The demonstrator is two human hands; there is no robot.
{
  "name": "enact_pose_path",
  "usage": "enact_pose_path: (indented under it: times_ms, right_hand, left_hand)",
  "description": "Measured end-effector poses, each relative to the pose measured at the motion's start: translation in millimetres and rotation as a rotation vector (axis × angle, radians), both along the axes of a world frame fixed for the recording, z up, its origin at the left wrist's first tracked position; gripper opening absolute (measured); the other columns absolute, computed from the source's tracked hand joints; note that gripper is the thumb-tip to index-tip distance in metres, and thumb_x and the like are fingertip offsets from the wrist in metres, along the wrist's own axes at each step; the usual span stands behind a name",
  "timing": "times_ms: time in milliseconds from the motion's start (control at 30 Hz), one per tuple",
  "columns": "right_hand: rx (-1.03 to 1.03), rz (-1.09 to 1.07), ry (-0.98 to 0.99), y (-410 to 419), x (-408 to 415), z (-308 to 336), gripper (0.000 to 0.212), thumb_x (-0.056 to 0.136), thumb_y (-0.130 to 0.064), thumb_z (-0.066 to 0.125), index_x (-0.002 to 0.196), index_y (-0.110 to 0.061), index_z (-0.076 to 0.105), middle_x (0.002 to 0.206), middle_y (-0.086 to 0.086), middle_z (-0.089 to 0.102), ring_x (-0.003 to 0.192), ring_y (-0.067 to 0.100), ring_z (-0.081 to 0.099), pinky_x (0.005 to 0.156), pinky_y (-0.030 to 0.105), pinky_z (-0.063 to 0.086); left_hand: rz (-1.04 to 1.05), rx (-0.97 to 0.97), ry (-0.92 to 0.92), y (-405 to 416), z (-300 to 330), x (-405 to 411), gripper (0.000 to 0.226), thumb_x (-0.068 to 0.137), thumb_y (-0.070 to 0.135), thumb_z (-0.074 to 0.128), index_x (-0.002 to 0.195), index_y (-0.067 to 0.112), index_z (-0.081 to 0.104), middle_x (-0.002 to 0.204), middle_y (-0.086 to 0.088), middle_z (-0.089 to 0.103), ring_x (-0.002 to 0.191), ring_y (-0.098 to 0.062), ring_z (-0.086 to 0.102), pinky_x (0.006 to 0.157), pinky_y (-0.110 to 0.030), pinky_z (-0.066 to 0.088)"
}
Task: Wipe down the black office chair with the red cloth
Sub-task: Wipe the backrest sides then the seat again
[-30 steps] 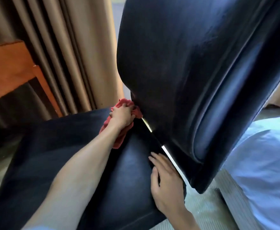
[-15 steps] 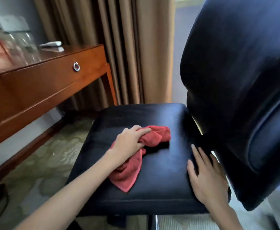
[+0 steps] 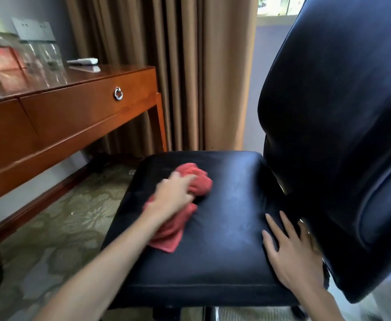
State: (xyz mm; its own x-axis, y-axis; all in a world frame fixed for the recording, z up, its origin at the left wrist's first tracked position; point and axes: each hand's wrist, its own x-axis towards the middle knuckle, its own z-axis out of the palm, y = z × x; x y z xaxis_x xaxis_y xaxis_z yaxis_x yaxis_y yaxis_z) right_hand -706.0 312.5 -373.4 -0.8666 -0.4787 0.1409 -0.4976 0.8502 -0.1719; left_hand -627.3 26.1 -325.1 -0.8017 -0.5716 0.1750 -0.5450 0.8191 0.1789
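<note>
Head view, single frame, looking forward and down. We see the black office chair (image 3: 236, 228) filling the centre and right: seat cushion in the lower middle, tall backrest (image 3: 342, 135) rising at the right edge of the seat.

Red cloth (image 3: 185, 200): bunched, lying on the left half of the seat, touching the cushion. One crumpled end shows beyond the fingers, a flatter tail trails back toward the near edge of the seat beside the forearm.

Left hand (image 3: 173, 195): on top of the cloth, fingers curled into the bunched fabric, grasping it and pressing it onto the seat. The hand is motion-blurred, so we cannot tell the exact finger placement.

Right hand (image 3: 291, 253): flat on the right rear part of the seat, just beside the base of the backrest. Fingers straight and spread, palm down, holding nothing. Whether its far edge touches the backrest we cannot tell.

Surroundings: wooden desk (image 3: 51, 117) to the left, with a drawer and a round metal pull (image 3: 118, 93). On the desktop, blurred clear glasses (image 3: 41, 56) and a white flat object (image 3: 83, 61) that we cannot identify. Brown curtains (image 3: 166, 66) hang behind desk and chair. Patterned carpet (image 3: 51, 228) under the desk and to the left of the seat
</note>
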Motion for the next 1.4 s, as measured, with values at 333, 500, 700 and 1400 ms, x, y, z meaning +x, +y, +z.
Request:
enact_pose_path:
  times_ms: [333,500,700,1400]
  right_hand:
    - [0.013,0.043,-0.050,6,-10,3,0.058,0.095,-0.062,0.013,0.152,-0.052,0.008,0.164,-0.019,0.002,0.152,0.018,0.008,0.122,0.035,0.016]
    - [0.005,0.025,-0.043,2,-5,2,0.059,0.096,-0.063,0.013,0.146,-0.046,0.040,0.157,-0.012,0.035,0.141,0.029,0.038,0.110,0.046,0.037]
    - [0.005,0.025,0.006,2,-11,-2,0.060,0.086,-0.057,0.030,0.135,-0.036,0.059,0.144,-0.002,0.055,0.124,0.038,0.056,0.097,0.052,0.048]
    - [-0.003,0.033,-0.025,8,-20,-3,0.057,0.094,-0.051,0.043,0.149,-0.037,0.040,0.159,-0.004,0.033,0.143,0.032,0.033,0.116,0.047,0.030]
  left_hand:
    - [-0.016,-0.136,-0.090,-16,-2,5,0.055,0.091,0.033,0.060,0.141,0.048,0.044,0.126,-0.005,0.046,0.109,-0.037,0.057,0.087,-0.046,0.050]
    - [0.258,-0.009,0.049,-64,-1,-23,0.047,0.091,0.025,0.055,0.137,0.032,0.051,0.123,-0.015,0.050,0.110,-0.045,0.058,0.091,-0.048,0.048]
    - [-0.293,-0.098,-0.001,58,0,-127,0.050,0.088,0.031,0.061,0.136,0.042,0.051,0.136,-0.013,0.041,0.104,-0.042,0.060,0.090,-0.047,0.048]
    - [-0.425,-0.153,-0.062,148,-17,69,0.068,0.059,0.053,0.072,0.124,0.053,0.051,0.101,0.003,0.054,0.070,-0.019,0.059,0.048,-0.028,0.049]
